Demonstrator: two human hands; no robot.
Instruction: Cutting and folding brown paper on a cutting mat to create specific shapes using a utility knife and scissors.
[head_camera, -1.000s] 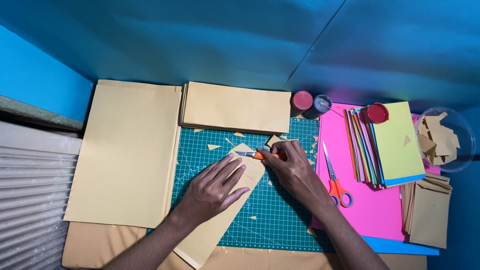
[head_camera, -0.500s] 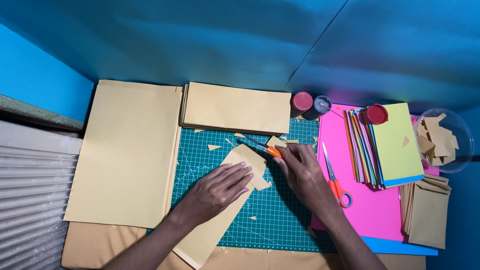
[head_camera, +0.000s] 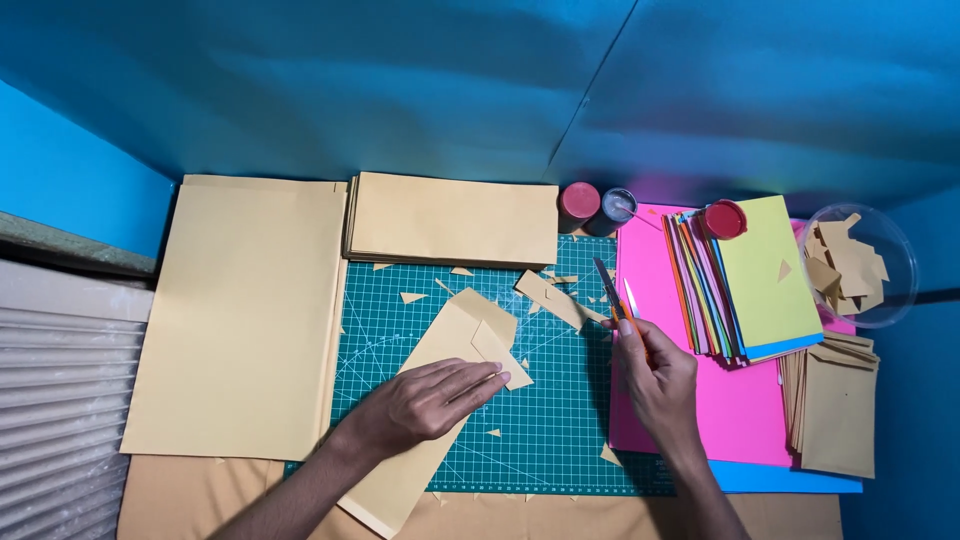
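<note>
Starting at the far left, a big tan paper sheet (head_camera: 245, 320) lies flat, with a stack of tan paper (head_camera: 455, 218) just past its far right corner. On the green cutting mat (head_camera: 540, 430), the left hand (head_camera: 425, 402) rests open, palm down, pressing on a folded tan envelope (head_camera: 440, 400) that runs at a slant toward the near edge. Small paper scraps (head_camera: 550, 297) sit around it. The right hand (head_camera: 655, 375) is closed round orange scissors (head_camera: 612, 295), blades pointing away, at the mat's right edge. Further right: pink paper (head_camera: 740, 410), a fan of coloured sheets (head_camera: 735, 280), finished envelopes (head_camera: 830, 405) and a clear bowl (head_camera: 860, 262) of scraps.
</note>
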